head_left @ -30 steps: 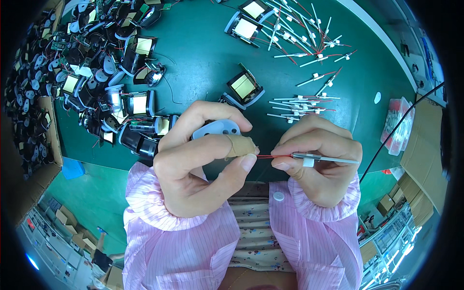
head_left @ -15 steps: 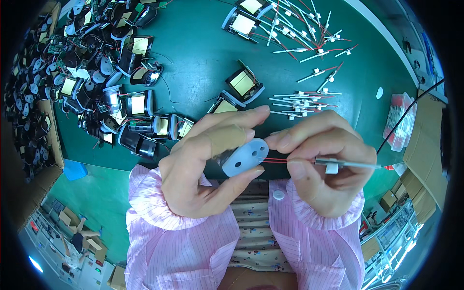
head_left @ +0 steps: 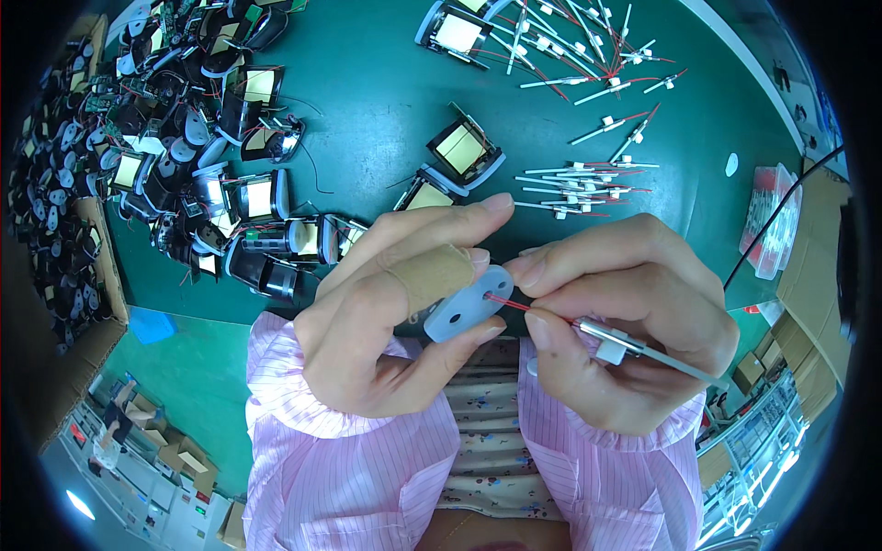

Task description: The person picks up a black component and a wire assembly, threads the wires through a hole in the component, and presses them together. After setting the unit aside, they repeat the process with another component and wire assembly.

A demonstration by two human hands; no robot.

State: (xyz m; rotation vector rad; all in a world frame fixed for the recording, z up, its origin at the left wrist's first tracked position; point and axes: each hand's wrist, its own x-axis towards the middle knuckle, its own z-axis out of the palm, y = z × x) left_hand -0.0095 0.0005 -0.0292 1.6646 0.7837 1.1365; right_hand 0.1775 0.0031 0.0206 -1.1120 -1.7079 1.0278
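My left hand (head_left: 354,340), a tan bandage round one finger, pinches a pale grey oval end piece (head_left: 455,319) with several holes. Whatever lies behind that piece is mostly hidden by the fingers. Two thin red wires (head_left: 508,302) run from one of its holes to my right hand (head_left: 643,321). The right fingertips close on the wires close to the hole. Attached to the wires, a slim rod (head_left: 675,363) with a metal sleeve and a small white block rests along the right fingers, its pale end pointing down to the right.
Similar rods (head_left: 579,188) with red wires lie beyond my right hand on the green table (head_left: 367,83). Black housings (head_left: 262,197) with grey ends crowd the left side, beside a full cardboard box (head_left: 106,275). A clear plastic container (head_left: 770,225) stands at the right.
The right hand has turned, so the rod now slopes down to the right instead of lying nearly level. The red wires now visibly enter a hole. The left hand has barely moved.
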